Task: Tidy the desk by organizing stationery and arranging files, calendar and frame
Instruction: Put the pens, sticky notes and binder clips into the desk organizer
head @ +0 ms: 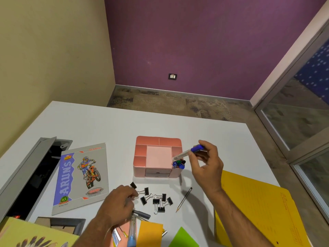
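Note:
A pink desk organiser stands mid-table, with several pens upright in its front right compartment. My right hand pinches a blue-capped pen just above that compartment, tip pointing down-left. My left hand rests on the table with curled fingers pinching a black binder clip. Several more binder clips lie scattered in front of the organiser. A pencil lies to their right. A grey pen and a clear blue pen lie near my left wrist.
A notebook with a motorbike cover lies left. Yellow files lie at the right. A dark picture frame, orange and green sheets and a yellow card sit at the near edge. An open grey cable hatch is far left.

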Motion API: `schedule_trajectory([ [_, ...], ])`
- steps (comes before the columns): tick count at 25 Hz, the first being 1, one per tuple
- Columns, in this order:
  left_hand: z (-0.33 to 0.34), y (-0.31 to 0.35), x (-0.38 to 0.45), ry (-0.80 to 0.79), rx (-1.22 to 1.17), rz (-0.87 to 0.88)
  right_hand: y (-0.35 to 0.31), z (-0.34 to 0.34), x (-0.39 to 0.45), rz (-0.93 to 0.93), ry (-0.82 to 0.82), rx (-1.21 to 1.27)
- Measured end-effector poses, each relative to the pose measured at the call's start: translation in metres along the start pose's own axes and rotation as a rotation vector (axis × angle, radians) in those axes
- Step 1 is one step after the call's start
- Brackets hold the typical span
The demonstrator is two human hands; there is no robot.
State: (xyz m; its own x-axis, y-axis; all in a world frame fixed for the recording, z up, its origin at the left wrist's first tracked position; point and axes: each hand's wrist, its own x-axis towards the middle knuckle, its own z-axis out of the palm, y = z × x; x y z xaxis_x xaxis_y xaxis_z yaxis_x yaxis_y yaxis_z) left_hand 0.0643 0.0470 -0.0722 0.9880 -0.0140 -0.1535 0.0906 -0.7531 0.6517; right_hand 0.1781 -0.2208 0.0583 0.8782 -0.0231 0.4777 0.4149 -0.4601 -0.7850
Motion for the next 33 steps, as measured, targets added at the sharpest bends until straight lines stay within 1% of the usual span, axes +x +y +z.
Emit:
schedule_trajectory([
  [2,-0.001,-0.014,-0.001,-0.022,0.062,-0.005,0.003,0.003,0.008,0.026,0.004,-0.050],
  [4,-0.002,-0.019,-0.002,-0.013,0.093,0.018,0.013,0.007,0.009,0.033,-0.066,-0.151],
  [6,0.000,-0.024,-0.003,-0.010,0.136,0.081,0.027,0.013,0.004,0.036,-0.167,-0.266],
  [8,0.002,-0.026,-0.003,-0.058,0.205,0.140,0.040,0.018,-0.001,0.038,-0.254,-0.358],
  [11,0.007,-0.032,-0.001,-0.073,0.319,0.212,0.050,0.023,-0.007,0.040,-0.298,-0.463],
  [13,0.011,-0.037,0.000,-0.075,0.336,0.219,0.055,0.023,-0.009,0.063,-0.320,-0.475],
  [16,0.015,-0.038,0.001,-0.069,0.327,0.203,0.061,0.023,-0.012,0.112,-0.441,-0.540],
  [18,0.017,-0.037,0.001,-0.053,0.325,0.181,0.063,0.023,-0.015,0.132,-0.477,-0.555],
  [20,0.019,-0.035,-0.001,-0.030,0.295,0.163,0.060,0.022,-0.020,0.128,-0.428,-0.524],
  [23,0.018,-0.021,-0.002,0.015,0.189,0.155,0.048,0.019,-0.031,0.053,-0.186,-0.391],
  [24,0.017,-0.013,-0.003,0.036,0.144,0.151,0.043,0.018,-0.036,0.025,-0.134,-0.341],
  [25,0.015,-0.004,-0.003,0.065,0.090,0.146,0.038,0.018,-0.041,-0.001,-0.124,-0.294],
  [27,0.014,0.018,0.000,0.138,-0.041,0.136,0.030,0.021,-0.053,-0.028,-0.207,-0.206],
  [30,0.014,0.046,0.010,0.199,-0.178,0.159,0.020,0.029,-0.068,0.073,-0.378,-0.068],
  [31,0.016,0.052,0.013,0.206,-0.191,0.183,0.016,0.031,-0.071,0.112,-0.390,-0.040],
  [33,0.018,0.058,0.016,0.221,-0.212,0.217,0.009,0.035,-0.071,0.161,-0.352,0.013],
])
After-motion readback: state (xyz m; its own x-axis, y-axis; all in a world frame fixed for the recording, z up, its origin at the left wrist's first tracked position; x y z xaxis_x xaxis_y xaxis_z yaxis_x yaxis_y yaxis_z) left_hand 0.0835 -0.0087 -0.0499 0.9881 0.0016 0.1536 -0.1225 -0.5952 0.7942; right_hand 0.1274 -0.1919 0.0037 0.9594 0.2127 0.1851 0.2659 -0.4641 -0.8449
